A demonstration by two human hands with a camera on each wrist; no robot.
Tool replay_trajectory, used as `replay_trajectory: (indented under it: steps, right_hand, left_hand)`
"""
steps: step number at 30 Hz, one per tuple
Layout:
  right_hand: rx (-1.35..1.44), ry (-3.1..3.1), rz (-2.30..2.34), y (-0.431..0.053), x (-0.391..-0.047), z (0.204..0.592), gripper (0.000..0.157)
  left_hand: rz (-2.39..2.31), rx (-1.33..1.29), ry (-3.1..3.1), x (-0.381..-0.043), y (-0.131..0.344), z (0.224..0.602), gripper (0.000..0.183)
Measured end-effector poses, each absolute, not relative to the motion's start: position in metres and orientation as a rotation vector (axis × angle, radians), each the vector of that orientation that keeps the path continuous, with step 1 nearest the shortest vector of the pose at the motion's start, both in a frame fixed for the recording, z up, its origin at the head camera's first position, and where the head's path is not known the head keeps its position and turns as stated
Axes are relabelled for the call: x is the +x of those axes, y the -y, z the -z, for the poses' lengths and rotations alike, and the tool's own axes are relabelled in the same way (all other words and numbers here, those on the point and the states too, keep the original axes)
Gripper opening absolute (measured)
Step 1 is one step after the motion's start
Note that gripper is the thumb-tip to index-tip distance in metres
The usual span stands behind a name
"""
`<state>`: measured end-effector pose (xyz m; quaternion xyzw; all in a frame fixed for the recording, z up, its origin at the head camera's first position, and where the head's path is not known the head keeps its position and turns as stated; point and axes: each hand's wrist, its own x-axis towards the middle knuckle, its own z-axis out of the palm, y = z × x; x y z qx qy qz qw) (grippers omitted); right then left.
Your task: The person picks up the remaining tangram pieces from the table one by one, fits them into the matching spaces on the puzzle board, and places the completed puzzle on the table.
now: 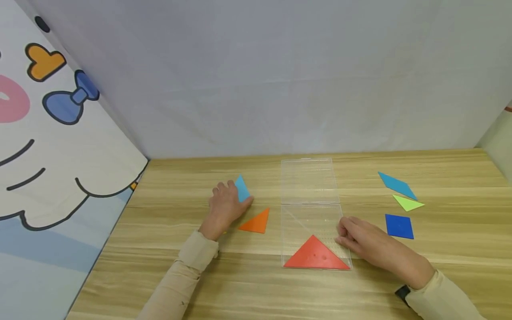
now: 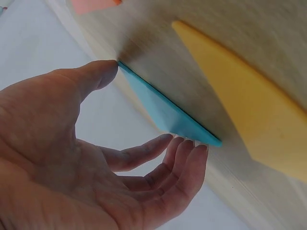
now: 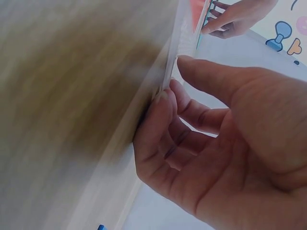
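Observation:
My left hand [image 1: 226, 204] pinches a light-blue tangram piece [image 1: 242, 190] by its edges, thumb at one end and fingertips at the other; the piece lies at the table surface, partly hidden in the head view. Beside it is an orange triangle [image 1: 258, 221]. A larger yellow piece [image 2: 244, 91] lies near that hand in the left wrist view, almost wholly covered by the wrist from above. My right hand [image 1: 366, 240] grips the right edge of an opened clear plastic case [image 1: 291, 222] with curled fingers and thumb. Inside its near half lies a red triangle [image 1: 316, 255].
To the right of the case lie a blue parallelogram [image 1: 397, 185], a lime-green triangle [image 1: 408, 203] and a dark-blue square [image 1: 400, 226]. A pale cloth wall [image 1: 280, 89] bounds the table's back; a cartoon-printed sheet [image 1: 80, 155] stands on the left.

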<state>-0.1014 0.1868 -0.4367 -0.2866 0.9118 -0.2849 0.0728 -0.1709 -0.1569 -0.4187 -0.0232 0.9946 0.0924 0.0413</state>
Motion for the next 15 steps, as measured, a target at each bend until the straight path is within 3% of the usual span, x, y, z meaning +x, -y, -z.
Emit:
replay_trajectory:
  steps: [8, 15]
  right_hand:
    - [-0.876, -2.747, 0.85, -0.1869, -0.1021, 0.4371, 0.023]
    - [-0.895, -2.755, 0.858, -0.1873, -0.1028, 0.4386, 0.025]
  left_hand:
    - [-0.316, -0.072, -3.021, -0.17, 0.1576, 0.4141, 0.076]
    - [-0.329, -0.1, -2.989, -0.1729, 0.1575, 0.4137, 0.071]
